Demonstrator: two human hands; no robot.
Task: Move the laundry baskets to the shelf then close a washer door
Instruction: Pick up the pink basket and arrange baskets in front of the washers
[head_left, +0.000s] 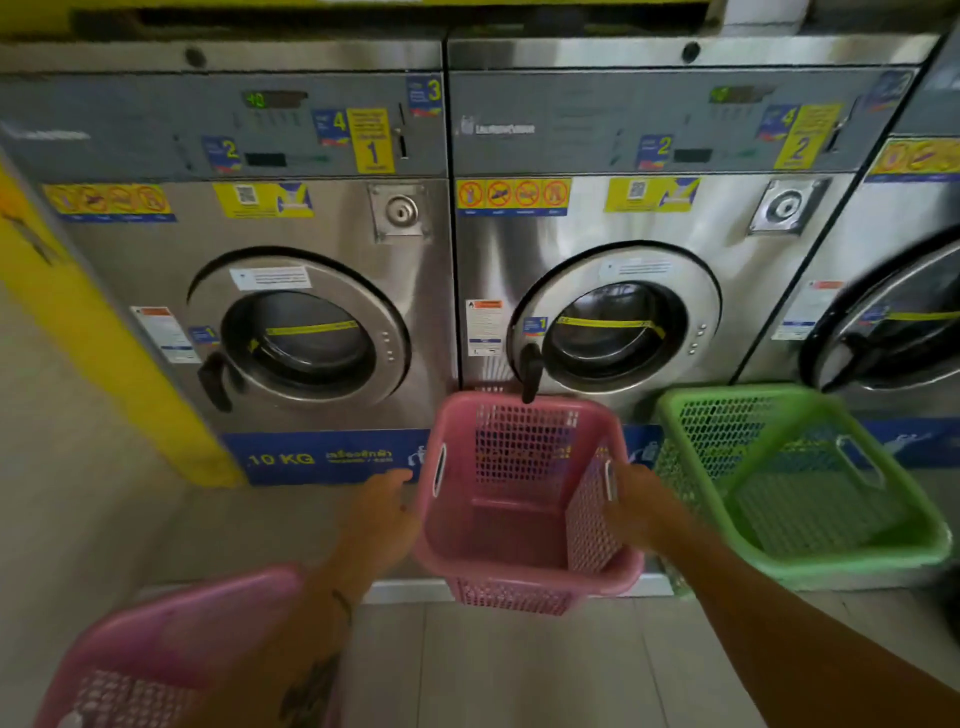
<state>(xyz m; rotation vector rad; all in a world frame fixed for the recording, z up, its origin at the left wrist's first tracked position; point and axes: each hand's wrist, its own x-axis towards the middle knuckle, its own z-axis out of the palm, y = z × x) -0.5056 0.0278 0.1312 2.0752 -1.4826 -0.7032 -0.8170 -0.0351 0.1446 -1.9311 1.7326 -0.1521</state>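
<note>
A pink laundry basket (519, 525) sits low in front of the middle washer, empty and tipped towards me. My left hand (384, 512) presses against its left wall just below the handle slot. My right hand (639, 504) grips the right rim, fingers at the handle slot. An empty green basket (831, 551) stands to the right, close beside it. A second pink basket (156, 649) lies at the bottom left under my left forearm. The far right washer's door (893, 322) stands ajar. No shelf is in view.
Three steel front-loading washers line the wall: number 1 (306, 332) on the left and number 2 (618, 327) in the middle, both with round doors pushed to. A yellow panel (78, 322) flanks the left washer. Grey floor tiles (519, 670) lie below.
</note>
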